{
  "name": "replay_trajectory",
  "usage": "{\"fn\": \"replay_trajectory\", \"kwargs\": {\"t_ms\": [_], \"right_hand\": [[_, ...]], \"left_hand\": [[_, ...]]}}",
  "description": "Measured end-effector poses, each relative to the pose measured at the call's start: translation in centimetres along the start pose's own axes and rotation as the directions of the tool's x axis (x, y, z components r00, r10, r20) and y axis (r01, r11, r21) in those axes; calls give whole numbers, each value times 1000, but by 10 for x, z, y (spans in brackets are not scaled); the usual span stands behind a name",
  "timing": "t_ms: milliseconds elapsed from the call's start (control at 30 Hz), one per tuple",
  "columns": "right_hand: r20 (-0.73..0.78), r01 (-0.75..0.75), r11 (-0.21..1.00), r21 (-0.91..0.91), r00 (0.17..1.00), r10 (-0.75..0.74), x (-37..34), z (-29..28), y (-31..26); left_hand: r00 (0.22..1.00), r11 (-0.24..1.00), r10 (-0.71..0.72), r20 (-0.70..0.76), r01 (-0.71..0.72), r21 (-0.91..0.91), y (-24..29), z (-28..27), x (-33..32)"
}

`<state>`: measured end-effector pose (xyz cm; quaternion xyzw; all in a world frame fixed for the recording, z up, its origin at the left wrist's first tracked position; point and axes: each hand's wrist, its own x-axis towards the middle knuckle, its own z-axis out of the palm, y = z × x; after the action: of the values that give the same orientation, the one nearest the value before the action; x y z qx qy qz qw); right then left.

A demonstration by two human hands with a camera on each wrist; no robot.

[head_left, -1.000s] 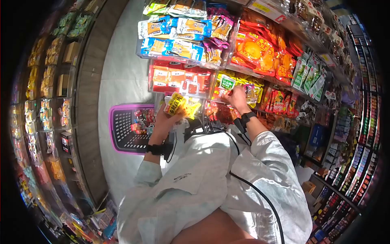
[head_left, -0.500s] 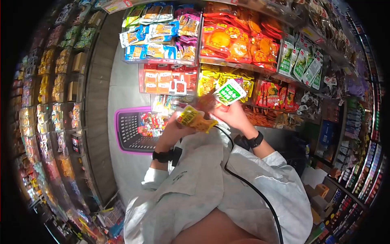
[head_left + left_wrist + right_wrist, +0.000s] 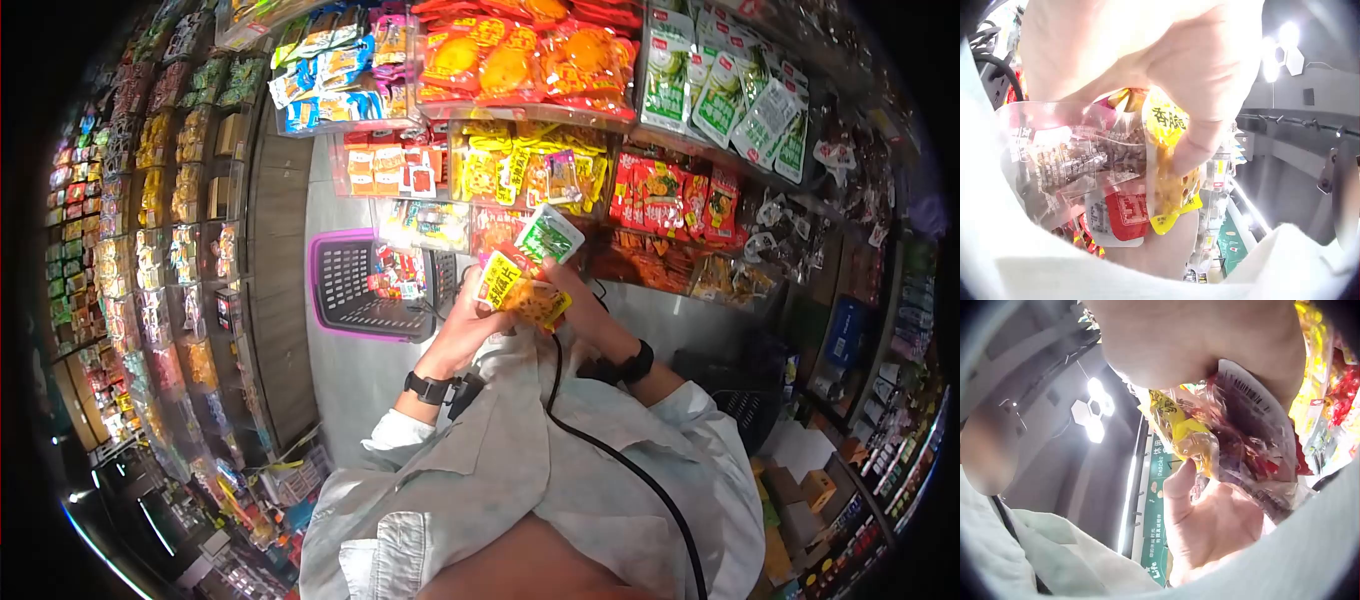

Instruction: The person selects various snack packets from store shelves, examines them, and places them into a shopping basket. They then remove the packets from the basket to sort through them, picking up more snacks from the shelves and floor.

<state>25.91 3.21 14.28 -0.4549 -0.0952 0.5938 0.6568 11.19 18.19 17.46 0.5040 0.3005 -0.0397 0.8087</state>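
In the head view my left hand (image 3: pixel 468 325) grips a yellow snack packet (image 3: pixel 530 300) with a see-through lower part. The left wrist view has the thumb pressed on this packet, against a clear packet (image 3: pixel 1069 162) with dark contents. My right hand (image 3: pixel 585 305) holds a green-and-white packet (image 3: pixel 550 236) just behind the yellow one, and the two overlap. A red-and-clear packet (image 3: pixel 1125 215) also shows among them. From the right wrist, a barcoded packet back (image 3: pixel 1250 403) sits under the right hand. Both hands are close together before the body.
A purple-rimmed basket (image 3: pixel 318 290) with several small packets stands on the floor at left. Shelf bins ahead hold red-orange packets (image 3: pixel 590 65), green-and-white packets (image 3: pixel 715 90) and yellow packets (image 3: pixel 490 165). Tall shelves (image 3: pixel 165 240) line the left. A black cable (image 3: pixel 610 440) runs down the shirt.
My right hand has come back from the shelf bin with the green-and-white packet and now meets the left hand. The head view has shifted rightward along the shelves.
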Motion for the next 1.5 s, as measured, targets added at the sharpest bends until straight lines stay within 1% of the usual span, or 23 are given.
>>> {"fn": "replay_trajectory", "kwargs": {"t_ms": [33, 100, 133, 233, 267, 400, 467, 533, 700, 800, 900, 967, 1000, 1033, 1067, 1100, 1133, 1167, 1233, 1333, 1367, 1433, 1500], "right_hand": [[-24, -87, 992, 91, 996, 89, -8, 3, -7], [2, -144, 990, -11, 990, 144, -14, -3, -13], [-20, -108, 994, -24, 994, 107, -15, -4, -12], [-43, -46, 997, -56, 998, 43, -12, 1, -9], [-26, -64, 996, -64, 998, 62, -12, 4, -10], [52, -178, 978, -109, 981, 185, -14, 19, -34], [25, -65, 997, -32, 998, 66, 5, 24, -8], [62, -41, 999, 11, 997, 40, 12, 29, 7], [178, -117, 990, -77, 976, 129, 19, 32, 19], [4, -40, 999, 2, 999, 40, 14, 67, 5], [-125, -2, 981, -194, 992, -23, 32, 65, 1], [-53, 307, 847, -434, 930, -365, 68, 40, 7], [-77, 340, 621, -706, 835, -545, 89, 13, 18], [-321, 173, 695, -698, 791, -520, 106, -8, 26], [-290, 131, 500, -856, 680, -674, 136, -71, 49], [-325, -14, 429, -903, 675, -663, 131, -66, 32], [-294, -203, 214, -956, 588, -754, 136, -72, 40], [-313, -351, 121, -928, 563, -765, 141, -80, 48], [-422, -453, 106, -885, 685, -594, 144, -84, 44], [-521, -474, 228, -851, 702, -486, 160, -95, 44], [-589, -520, 284, -806, 649, -481, 162, -91, 42], [-634, -603, 242, -760, 608, -477, 167, -96, 39], [-687, -584, 367, -725, 565, -458, 173, -118, 40]], "left_hand": [[1000, 999, -2, -9, 2, -36, -1, 9, -3], [1000, 994, 7, -26, -10, -112, 2, 26, -8], [999, 984, -29, 15, 31, -174, 2, 25, -11], [992, 946, 124, -14, -122, -299, -2, 32, -9], [992, 970, 116, -40, -122, -212, -1, 32, -7], [984, 956, 86, -158, -126, -264, -4, 26, -11], [982, 945, 120, -149, -159, -287, 0, 26, -17], [974, 930, 149, -169, -196, -310, -8, 21, -24], [973, 907, 153, -175, -209, -366, -21, -2, -35], [978, 930, 140, -153, -183, -318, -21, -23, -37], [984, 931, 101, -147, -146, -335, -11, -42, -47], [987, 918, 53, -154, -109, -381, -2, -56, -62], [986, 920, 101, -133, -143, -365, -4, -67, -69], [983, 916, 132, -128, -170, -363, -10, -80, -74], [979, 912, 164, -123, -198, -359, -18, -96, -76], [974, 908, 191, -120, -222, -355, -22, -111, -80], [962, 908, 249, -115, -273, -319, -14, -122, -92], [954, 870, 291, -77, -297, -394, -32, -142, -88], [920, 785, 356, -164, -389, -482, -26, -155, -108], [914, 710, 344, -214, -402, -579, -24, -177, -129], [907, 709, 353, -229, -419, -567, -27, -184, -131], [899, 714, 359, -251, -438, -547, -28, -194, -140], [893, 724, 365, -265, -451, -523, -30, -199, -145]]}}
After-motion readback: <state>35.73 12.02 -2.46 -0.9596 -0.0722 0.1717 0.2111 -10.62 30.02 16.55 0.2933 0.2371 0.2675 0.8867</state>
